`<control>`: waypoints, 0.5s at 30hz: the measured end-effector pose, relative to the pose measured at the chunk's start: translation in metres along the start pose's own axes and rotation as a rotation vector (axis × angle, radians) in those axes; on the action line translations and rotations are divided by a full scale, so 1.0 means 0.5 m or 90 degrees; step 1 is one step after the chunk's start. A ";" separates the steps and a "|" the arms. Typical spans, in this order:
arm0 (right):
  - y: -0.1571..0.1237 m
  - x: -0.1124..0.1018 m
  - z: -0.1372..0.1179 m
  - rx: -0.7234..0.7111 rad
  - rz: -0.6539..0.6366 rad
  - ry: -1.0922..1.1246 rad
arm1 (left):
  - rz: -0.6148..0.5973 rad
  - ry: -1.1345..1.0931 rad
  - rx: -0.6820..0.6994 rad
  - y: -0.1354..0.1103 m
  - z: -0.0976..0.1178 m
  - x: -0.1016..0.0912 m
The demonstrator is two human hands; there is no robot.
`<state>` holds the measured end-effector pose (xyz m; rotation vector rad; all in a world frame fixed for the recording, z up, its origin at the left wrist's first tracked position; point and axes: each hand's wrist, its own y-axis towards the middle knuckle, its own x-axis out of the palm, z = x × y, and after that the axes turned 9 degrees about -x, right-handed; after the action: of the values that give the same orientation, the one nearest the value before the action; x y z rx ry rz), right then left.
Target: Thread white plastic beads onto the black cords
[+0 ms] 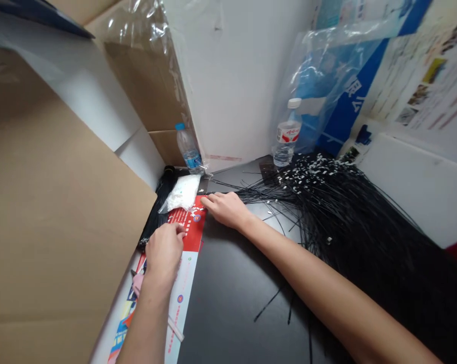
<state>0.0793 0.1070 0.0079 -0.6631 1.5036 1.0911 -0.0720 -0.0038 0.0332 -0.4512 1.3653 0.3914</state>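
My left hand is closed, its fingers curled over a red and white printed sheet at the left of the dark table. What its fingertips pinch, if anything, is too small to make out. Farther forward, my right hand is closed beside the sheet's far edge, with thumb and fingers together. Thin black strands run along the table behind it; whether it grips one is hidden. Small white pieces lie on the red part of the sheet, beside a clear bag of white material.
A large heap of black strands with small white ends covers the right side. A blue-capped bottle and a white-capped bottle stand at the back. Cardboard walls in the left. A pink-handled tool lies beside my left forearm.
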 end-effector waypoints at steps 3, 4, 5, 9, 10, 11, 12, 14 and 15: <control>0.008 -0.059 -0.008 0.056 0.200 0.022 | 0.022 0.010 0.026 0.003 -0.002 0.006; 0.008 -0.096 -0.009 0.080 0.296 0.033 | 0.039 0.002 0.035 0.005 -0.002 0.008; 0.004 -0.143 -0.008 0.094 0.405 0.043 | 0.058 -0.019 0.041 0.007 -0.001 0.012; -0.044 -0.389 -0.010 0.100 0.601 -0.011 | 0.028 -0.290 0.108 0.005 0.018 0.027; -0.062 -0.450 -0.015 0.068 0.534 -0.051 | -0.009 -0.381 0.116 0.000 0.026 0.029; -0.081 -0.501 -0.020 0.057 0.445 -0.098 | -0.060 -0.471 0.123 -0.007 0.035 0.031; -0.099 -0.541 -0.026 0.079 0.375 -0.164 | -0.125 -0.554 0.129 -0.016 0.045 0.031; -0.129 -0.575 -0.033 0.150 0.223 -0.273 | -0.245 -0.689 0.148 -0.035 0.063 0.030; -0.140 -0.568 -0.033 0.165 0.204 -0.268 | -0.289 -0.742 0.149 -0.045 0.071 0.030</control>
<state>0.1990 0.0194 0.2607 -0.0040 1.3706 1.1608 -0.0282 -0.0041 0.0255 -0.2405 0.1518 0.0624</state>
